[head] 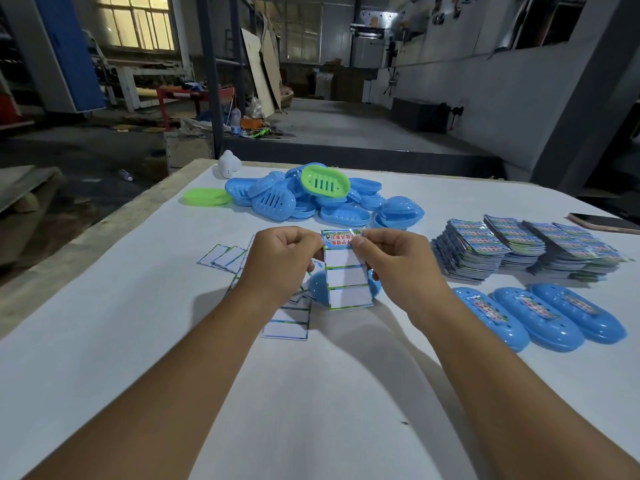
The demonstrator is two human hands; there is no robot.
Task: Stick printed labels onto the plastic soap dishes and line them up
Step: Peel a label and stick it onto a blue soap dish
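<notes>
Both hands hold a label sheet (346, 275) upright above the white table (311, 393). My left hand (280, 261) pinches its top left edge. My right hand (391, 261) pinches the printed label at the sheet's top; the lower slots are blank. A blue soap dish (317, 287) lies on the table behind the sheet, mostly hidden. Three labelled blue dishes (540, 315) sit side by side at the right. A heap of blue dishes (311, 199) with a green one (323, 181) on top lies at the far side.
Stacks of printed label sheets (526, 249) sit at the right, with a phone (606, 223) behind them. Used backing sheets (287, 327) lie under my left hand and further left (225, 256). A green dish (206, 196) and a white object (228, 164) are near the far-left edge.
</notes>
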